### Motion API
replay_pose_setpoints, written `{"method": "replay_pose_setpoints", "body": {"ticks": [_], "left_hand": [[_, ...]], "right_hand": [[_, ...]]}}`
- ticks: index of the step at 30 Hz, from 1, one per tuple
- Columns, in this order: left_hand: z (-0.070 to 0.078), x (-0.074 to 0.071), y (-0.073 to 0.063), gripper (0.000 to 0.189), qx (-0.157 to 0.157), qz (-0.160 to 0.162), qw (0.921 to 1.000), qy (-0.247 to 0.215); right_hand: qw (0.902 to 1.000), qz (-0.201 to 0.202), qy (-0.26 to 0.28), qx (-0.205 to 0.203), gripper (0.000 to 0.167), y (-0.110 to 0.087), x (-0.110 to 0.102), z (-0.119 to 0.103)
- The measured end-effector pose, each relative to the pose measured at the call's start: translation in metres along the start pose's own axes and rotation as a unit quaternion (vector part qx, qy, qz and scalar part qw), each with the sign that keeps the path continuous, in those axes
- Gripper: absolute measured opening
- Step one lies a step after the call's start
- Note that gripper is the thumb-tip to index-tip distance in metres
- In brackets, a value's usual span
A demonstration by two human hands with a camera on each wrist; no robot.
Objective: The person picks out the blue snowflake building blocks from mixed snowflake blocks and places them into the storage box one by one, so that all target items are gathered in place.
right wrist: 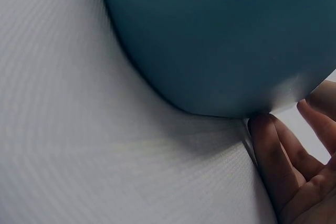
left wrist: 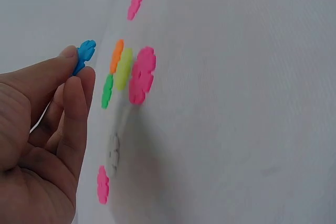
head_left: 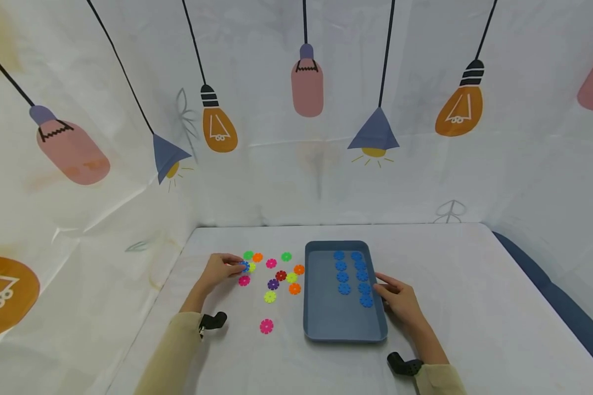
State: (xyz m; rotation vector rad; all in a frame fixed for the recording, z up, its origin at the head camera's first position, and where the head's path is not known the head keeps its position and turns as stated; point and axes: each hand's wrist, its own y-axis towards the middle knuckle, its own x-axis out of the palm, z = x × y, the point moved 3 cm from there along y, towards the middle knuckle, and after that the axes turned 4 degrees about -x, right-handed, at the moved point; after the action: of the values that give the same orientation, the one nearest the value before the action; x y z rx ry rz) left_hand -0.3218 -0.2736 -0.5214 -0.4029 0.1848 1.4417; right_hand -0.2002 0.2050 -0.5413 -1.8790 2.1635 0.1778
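My left hand [head_left: 222, 270] pinches a blue flower-shaped disc [left wrist: 85, 56] between thumb and fingertips, held up off the cloth in the left wrist view. Around it on the table lie flower discs in several colours, among them a pink one [head_left: 244, 280], a green one [head_left: 248, 255] and an orange one [head_left: 258, 257]. On the right, my right hand [head_left: 400, 300] grips the right edge of a blue-grey tray [head_left: 321, 323], fingers against its outer wall in the right wrist view. Two columns of blue flower discs [head_left: 343, 288] lie in the tray.
A white cloth covers the table [head_left: 474, 307]. Between left hand and tray are scattered discs, including a purple one [head_left: 273, 284] and a dark red one [head_left: 280, 275]. One pink disc [head_left: 266, 326] lies nearer the front. Behind hangs a curtain [head_left: 267, 181] printed with lamps.
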Motion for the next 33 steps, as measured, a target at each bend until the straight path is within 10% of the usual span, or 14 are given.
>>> {"method": "replay_pose_setpoints", "body": {"ticks": [9,33], "left_hand": [[0.021,0.027,0.0,0.027,0.023,-0.028,0.9955,0.088],[0.09,0.114,-0.023,0.02,0.115,-0.18,0.9741,0.074]], "right_hand": [[1.0,0.003,-0.001,0.001,0.048,0.001,-0.001,-0.001],[0.9989,-0.026,0.03,0.024,0.048,0.003,-0.004,-0.007]]}}
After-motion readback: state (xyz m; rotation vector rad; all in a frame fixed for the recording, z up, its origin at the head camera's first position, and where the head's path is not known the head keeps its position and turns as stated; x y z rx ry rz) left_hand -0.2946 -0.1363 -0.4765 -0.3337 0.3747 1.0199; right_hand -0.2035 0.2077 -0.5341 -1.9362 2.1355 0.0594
